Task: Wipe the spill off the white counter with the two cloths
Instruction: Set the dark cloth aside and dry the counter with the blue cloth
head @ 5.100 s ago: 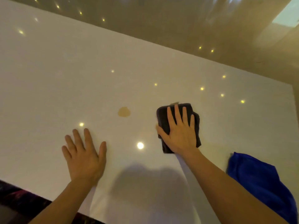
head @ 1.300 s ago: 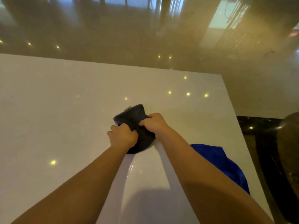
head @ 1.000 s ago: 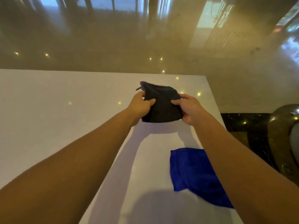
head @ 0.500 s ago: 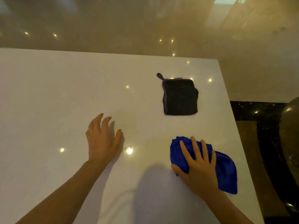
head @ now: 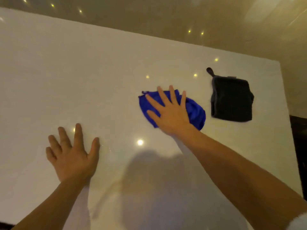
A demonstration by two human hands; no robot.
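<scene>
My right hand (head: 167, 112) lies flat, fingers spread, pressing down on the bunched blue cloth (head: 194, 112) in the middle of the white counter (head: 83, 67). To its right the folded dark grey cloth (head: 231, 98) lies by itself near the counter's right edge, a small loop sticking out of its far left corner. My left hand (head: 73, 155) rests palm down on the bare counter nearer to me, fingers apart, holding nothing. No brown stain shows on the counter.
The counter's right edge (head: 289, 130) drops to a dark floor. Beyond the far edge is a glossy beige floor (head: 166, 15) with reflected ceiling lights. My shadow falls on the counter between my arms.
Half a second ago my right hand held the blue cloth nearer to me, below the grey cloth; it has since pushed it forward and left. The grey cloth stays put.
</scene>
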